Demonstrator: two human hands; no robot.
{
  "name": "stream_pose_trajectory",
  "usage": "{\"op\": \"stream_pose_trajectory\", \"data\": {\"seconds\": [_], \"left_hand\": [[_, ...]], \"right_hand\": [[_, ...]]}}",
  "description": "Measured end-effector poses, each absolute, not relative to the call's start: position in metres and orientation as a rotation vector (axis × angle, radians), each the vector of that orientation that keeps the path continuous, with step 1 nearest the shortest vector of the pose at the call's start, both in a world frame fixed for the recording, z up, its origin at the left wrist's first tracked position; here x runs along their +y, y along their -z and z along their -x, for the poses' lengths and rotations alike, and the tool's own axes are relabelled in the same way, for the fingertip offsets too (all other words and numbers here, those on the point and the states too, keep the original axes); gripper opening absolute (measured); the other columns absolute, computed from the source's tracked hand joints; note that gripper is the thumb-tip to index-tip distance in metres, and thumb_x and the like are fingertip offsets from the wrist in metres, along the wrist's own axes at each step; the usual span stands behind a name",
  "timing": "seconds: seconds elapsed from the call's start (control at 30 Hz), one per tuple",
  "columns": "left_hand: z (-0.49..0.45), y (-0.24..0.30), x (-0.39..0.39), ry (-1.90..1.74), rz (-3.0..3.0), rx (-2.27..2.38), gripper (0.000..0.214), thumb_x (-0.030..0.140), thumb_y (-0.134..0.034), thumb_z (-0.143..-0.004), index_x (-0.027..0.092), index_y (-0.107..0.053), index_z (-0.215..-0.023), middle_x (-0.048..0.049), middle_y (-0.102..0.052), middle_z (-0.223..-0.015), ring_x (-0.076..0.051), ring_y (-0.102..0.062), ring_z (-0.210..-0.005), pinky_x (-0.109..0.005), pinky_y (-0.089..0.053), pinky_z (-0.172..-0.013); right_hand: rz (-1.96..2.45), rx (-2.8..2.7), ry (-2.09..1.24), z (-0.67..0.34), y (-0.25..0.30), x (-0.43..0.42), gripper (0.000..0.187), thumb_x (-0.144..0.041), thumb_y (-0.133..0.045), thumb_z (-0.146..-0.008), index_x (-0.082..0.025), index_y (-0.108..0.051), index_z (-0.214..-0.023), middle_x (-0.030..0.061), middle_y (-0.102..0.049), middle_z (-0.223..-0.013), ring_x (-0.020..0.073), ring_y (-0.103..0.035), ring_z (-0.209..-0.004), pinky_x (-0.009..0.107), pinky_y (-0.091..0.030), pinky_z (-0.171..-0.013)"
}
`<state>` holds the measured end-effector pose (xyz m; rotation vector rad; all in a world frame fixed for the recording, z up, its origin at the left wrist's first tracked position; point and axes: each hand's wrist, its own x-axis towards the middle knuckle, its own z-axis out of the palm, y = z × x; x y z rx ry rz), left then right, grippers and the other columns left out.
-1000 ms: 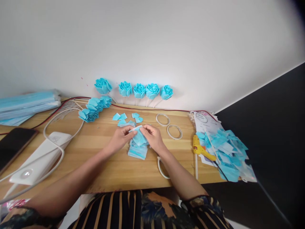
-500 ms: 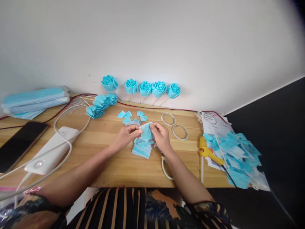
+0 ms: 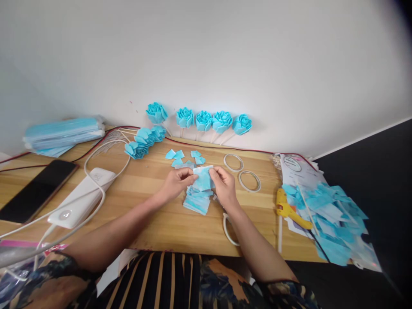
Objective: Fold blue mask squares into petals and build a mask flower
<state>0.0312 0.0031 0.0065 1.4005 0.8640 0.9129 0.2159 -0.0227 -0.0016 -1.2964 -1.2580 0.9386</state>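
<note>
The left hand and right hand each have a grip pinched on opposite sides of a blue square, probably to keep it flat. It hangs over the far edge of a pile of squares on the bench, seemingly kept close for reach. Beyond, blue flowers lean against the wall, perhaps sparing their petals.

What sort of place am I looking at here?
Probably a small craft workspace, judging by the handmade-looking blue flowers, the yellow glue gun and the heap of blue pieces.
</note>
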Motion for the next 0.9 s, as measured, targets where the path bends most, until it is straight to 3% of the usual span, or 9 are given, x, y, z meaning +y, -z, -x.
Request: {"op": "stream_pose_trajectory", "data": {"seconds": [0.43, 0.67, 0.77, 0.9], "left_hand": [[-0.0312, -0.0045, 0.0045, -0.964, -1.359, 0.910, 0.038, 0.050, -0.067, -0.079, 0.017, -0.057, -0.063, 0.0027, -0.051, -0.059, -0.010, -0.045, -0.057, -0.025, -0.038, -0.059], [-0.0309, 0.0004, 0.0050, -1.018, -1.379, 0.944, 0.038, 0.047, -0.066, -0.082, 0.017, -0.056, -0.062, 0.0019, -0.054, -0.059, -0.010, -0.046, -0.057, -0.025, -0.037, -0.059], [-0.0314, 0.0009, 0.0050, -1.023, -1.390, 0.949, 0.040, 0.048, -0.066, -0.082, 0.018, -0.054, -0.059, 0.0020, -0.052, -0.057, -0.010, -0.045, -0.057, -0.026, -0.036, -0.058], [-0.0325, 0.0016, 0.0048, -1.022, -1.399, 0.949, 0.041, 0.050, -0.066, -0.082, 0.018, -0.054, -0.060, 0.0019, -0.052, -0.057, -0.010, -0.045, -0.056, -0.025, -0.037, -0.058]], "right_hand": [[1.268, -1.269, -0.869, -0.2160, 0.0011, -0.0222, 0.037, -0.053, -0.060, -0.092, -0.020, -0.058, -0.073, -0.0039, -0.044, -0.065, 0.0120, -0.039, -0.062, 0.026, -0.034, -0.058], [1.197, -1.314, -0.882, -0.2189, 0.0049, -0.0215, 0.051, -0.057, -0.049, -0.098, -0.022, -0.039, -0.062, -0.0028, -0.038, -0.064, 0.0129, -0.038, -0.063, 0.028, -0.035, -0.061], [1.175, -1.313, -0.914, -0.2192, 0.0048, -0.0218, 0.051, -0.059, -0.047, -0.098, -0.022, -0.041, -0.063, -0.0024, -0.039, -0.065, 0.0133, -0.038, -0.064, 0.028, -0.036, -0.062], [1.205, -1.308, -0.942, -0.2163, 0.0001, -0.0218, 0.043, -0.056, -0.060, -0.090, -0.022, -0.050, -0.066, -0.0037, -0.041, -0.064, 0.0121, -0.038, -0.062, 0.026, -0.034, -0.058]]}}
